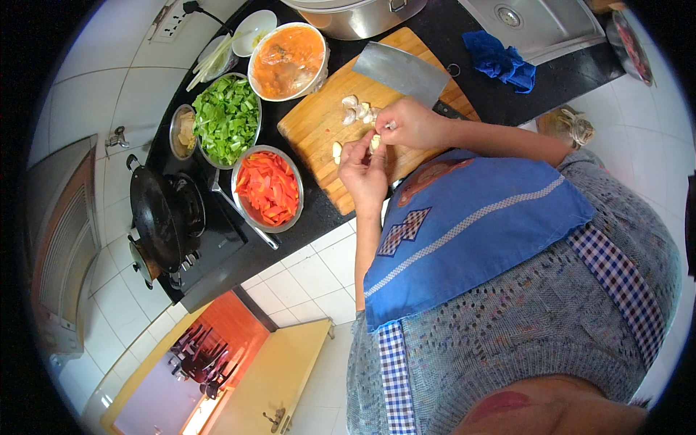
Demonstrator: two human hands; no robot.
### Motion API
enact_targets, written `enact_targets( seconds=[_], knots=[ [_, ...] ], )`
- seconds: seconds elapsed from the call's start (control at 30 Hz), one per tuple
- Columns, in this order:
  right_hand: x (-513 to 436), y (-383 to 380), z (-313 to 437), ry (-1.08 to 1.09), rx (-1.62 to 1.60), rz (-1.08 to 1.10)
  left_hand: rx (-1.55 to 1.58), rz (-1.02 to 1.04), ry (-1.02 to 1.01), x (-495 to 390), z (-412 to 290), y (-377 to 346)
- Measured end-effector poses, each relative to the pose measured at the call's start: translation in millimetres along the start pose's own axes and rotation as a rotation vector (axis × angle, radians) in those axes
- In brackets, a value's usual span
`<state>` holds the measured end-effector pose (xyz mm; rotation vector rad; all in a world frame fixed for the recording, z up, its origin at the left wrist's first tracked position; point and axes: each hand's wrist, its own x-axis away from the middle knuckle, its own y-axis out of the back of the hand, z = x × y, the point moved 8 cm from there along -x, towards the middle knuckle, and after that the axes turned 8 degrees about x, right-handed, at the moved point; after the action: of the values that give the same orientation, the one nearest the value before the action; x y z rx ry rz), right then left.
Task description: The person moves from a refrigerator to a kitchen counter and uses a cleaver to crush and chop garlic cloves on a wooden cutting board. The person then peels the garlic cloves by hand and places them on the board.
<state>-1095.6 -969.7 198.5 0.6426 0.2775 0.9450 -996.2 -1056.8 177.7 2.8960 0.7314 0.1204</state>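
Observation:
My left hand (pixel 363 173) holds a pale garlic clove (pixel 375 142) between thumb and fingers, over the near part of the wooden cutting board (pixel 310 128). The fingertips of my right hand (pixel 410 125) pinch at the same clove from above. A small whitish bit, perhaps garlic skin, shows among its curled fingers. Several unpeeled garlic cloves (pixel 349 101) lie on the board just beyond my hands. Peeled cloves (pixel 337 150) rest to the left. A cleaver (pixel 402 70) lies flat across the board's far right part, its dark handle (pixel 448 110) partly behind my right wrist.
Left of the board stand a metal bowl of red pepper pieces (pixel 267 187), chopped greens (pixel 228 119) and a film-covered bowl (pixel 288 61). A ladle (pixel 244 209) lies near a black wok (pixel 155 217). A large pot (pixel 356 16), blue cloth (pixel 500 61) and sink (pixel 535 24) are beyond.

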Motion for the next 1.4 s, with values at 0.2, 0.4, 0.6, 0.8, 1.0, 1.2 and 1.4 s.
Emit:
enact_targets(
  seconds=[0.2, 0.4, 0.6, 0.8, 1.0, 1.2, 1.4],
  knots=[
    [7.9, -9.4, -18.2, -0.382, -0.485, 0.068, 0.990, -0.041, 0.394, 7.5, 37.7, -11.8],
    [6.8, -8.6, -14.9, -0.408, -0.733, 0.061, 1.237, -0.071, 0.518, 7.8, 46.7, -10.1],
    [6.2, -10.2, -8.5, -0.309, -0.597, 0.111, 1.257, 0.052, 0.446, 4.7, 34.7, -12.9],
    [6.7, -14.2, -13.6, -0.368, -0.705, 0.108, 1.201, -0.005, 0.512, 4.3, 41.3, -6.1],
    [8.4, -20.9, -11.0, -0.334, -0.581, 0.148, 1.167, -0.113, 0.527, 6.4, 46.6, -4.1],
    [8.6, -24.8, 0.0, -0.240, -0.504, 0.145, 1.182, -0.067, 0.585, 8.6, 45.0, -10.1],
    [12.3, -23.9, -12.7, -0.320, -0.562, 0.251, 1.386, 0.135, 0.654, 7.1, 43.1, -16.0]
  ],
)
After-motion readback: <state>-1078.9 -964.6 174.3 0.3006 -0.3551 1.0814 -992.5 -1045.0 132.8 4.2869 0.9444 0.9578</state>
